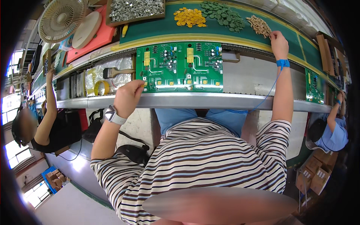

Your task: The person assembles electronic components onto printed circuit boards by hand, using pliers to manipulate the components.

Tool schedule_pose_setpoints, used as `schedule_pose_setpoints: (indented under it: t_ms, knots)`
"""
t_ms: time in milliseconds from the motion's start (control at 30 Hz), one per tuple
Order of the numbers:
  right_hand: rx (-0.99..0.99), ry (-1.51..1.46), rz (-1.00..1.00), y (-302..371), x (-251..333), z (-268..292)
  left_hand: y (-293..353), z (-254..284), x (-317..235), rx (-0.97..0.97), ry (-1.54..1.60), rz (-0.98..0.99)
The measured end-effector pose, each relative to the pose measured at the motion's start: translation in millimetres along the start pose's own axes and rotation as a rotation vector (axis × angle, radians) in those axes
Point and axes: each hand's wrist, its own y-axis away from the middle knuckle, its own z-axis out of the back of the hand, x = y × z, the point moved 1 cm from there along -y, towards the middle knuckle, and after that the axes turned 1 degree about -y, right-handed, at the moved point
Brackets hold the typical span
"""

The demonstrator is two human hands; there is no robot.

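A green circuit board (180, 71), made of two matching halves with yellow, white and dark parts, lies on the rails in front of me. At its left edge my left hand (128, 96) has thumb and fingers pinched together; anything between them is too small to make out. Far right, my right hand (279, 44) reaches to the edge of a heap of small tan cylindrical parts (258, 25). Its fingertips are closed against the heap, and what they pinch is hidden. A blue wrist strap (282, 63) with a cord circles my right wrist.
Yellow discs (190, 17) and green discs (225, 15) lie heaped on the green shelf beside a box of metal parts (135, 10). A brush (118, 72) and yellow tape roll (101, 88) sit left. Another board (314, 86) lies right. People work on both sides.
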Motion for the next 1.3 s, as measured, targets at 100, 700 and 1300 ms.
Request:
schedule_pose_setpoints:
  t_ms: [100, 700, 1300]
  knots:
    - [-0.014, -0.027, -0.050, -0.7, -2.7, -1.0, -1.1, -0.2, -2.5, 0.016, -0.045, -0.040]
    - [-0.086, -0.049, 0.056, -1.3, -8.6, 0.2, -1.5, -4.7, -8.4, 0.070, -0.175, -0.120]
    - [-0.114, -0.164, 0.028, -3.0, -10.2, 9.6, -4.5, -8.8, -7.8, 0.066, -0.142, -0.173]
